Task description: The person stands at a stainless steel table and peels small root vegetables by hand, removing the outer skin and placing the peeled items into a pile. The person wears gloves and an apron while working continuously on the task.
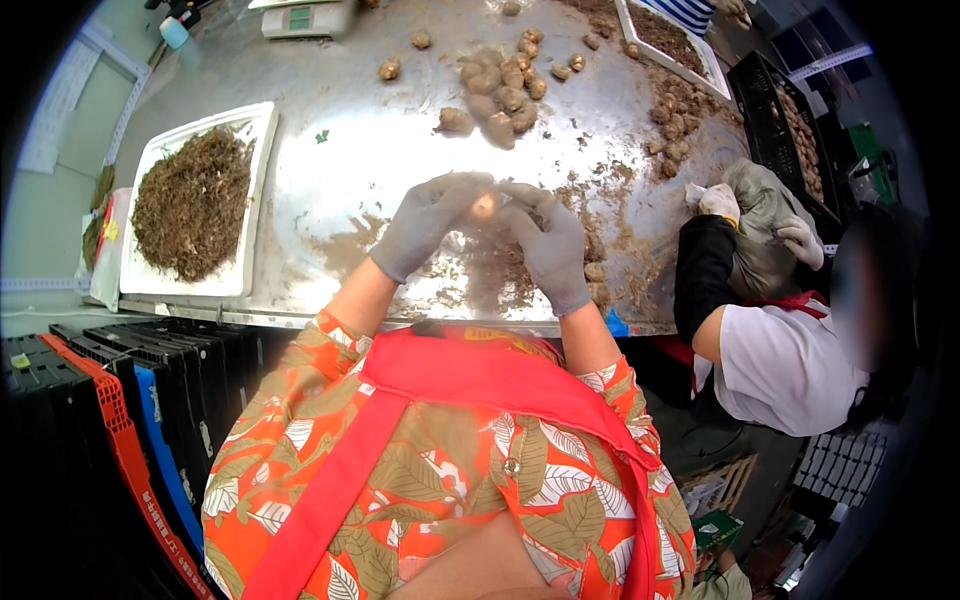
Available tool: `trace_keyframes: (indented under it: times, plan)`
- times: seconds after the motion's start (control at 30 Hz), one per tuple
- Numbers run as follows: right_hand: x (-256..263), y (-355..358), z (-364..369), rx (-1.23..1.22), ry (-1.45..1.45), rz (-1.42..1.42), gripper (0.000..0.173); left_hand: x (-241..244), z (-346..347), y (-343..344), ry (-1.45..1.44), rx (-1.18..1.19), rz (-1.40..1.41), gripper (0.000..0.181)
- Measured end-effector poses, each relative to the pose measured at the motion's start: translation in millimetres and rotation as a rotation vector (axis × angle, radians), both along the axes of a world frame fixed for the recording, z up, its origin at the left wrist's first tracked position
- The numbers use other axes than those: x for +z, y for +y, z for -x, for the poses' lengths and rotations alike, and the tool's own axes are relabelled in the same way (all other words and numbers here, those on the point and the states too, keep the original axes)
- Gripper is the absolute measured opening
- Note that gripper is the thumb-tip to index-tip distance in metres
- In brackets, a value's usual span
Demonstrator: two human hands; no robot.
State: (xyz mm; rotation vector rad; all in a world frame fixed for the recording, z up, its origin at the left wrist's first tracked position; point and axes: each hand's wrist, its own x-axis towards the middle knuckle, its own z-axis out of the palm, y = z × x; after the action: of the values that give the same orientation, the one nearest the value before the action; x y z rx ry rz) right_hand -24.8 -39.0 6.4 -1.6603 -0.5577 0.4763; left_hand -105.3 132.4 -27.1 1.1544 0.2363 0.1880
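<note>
My left hand [433,221], in a grey work glove, grips a small brown tuber, likely taro [484,205]; its pale orange end faces up. Close on its other side is my right hand [551,247], gloved alike, with curled fingers at or near the tuber. Blur hides whether those fingers grip anything. Both hands are above the near part of a metal table [337,169]. Brown soil and root scraps [499,281] lie below them. Beyond the hands is a heap of similar tubers [510,97], with a few loose ones around it.
A white foam tray [259,180] of brown root fibres [195,202] stands left. A scale [300,21] is at the back. Small tubers [671,124] and another foam tray [720,84] lie right. There a co-worker's gloved hands [720,204] hold a grey-green bag [761,232]. Black crates [172,375] stand lower left.
</note>
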Motion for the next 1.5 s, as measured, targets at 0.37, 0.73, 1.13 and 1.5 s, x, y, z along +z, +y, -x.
trace_keyframes:
  times: [0.37, 0.73, 1.13, 1.5]
  plan:
    - [-3, 4, -9, -0.027, -0.502, 0.177, 0.013, 8, -5, 9, 0.144, -0.089, -0.323, 0.037]
    - [-25, -7, -9, 0.295, -0.5, 0.497, 0.022, -30, -10, 13, 0.082, 0.094, -0.016, 0.039]
    - [-2, -2, 7, -0.092, -0.22, 0.038, 0.017, -4, 1, -3, -0.056, -0.075, 0.278, 0.044]
    - [11, -1, 11, -0.178, -0.177, 0.02, 0.014, 8, 10, -4, -0.026, -0.087, 0.06, 0.046]
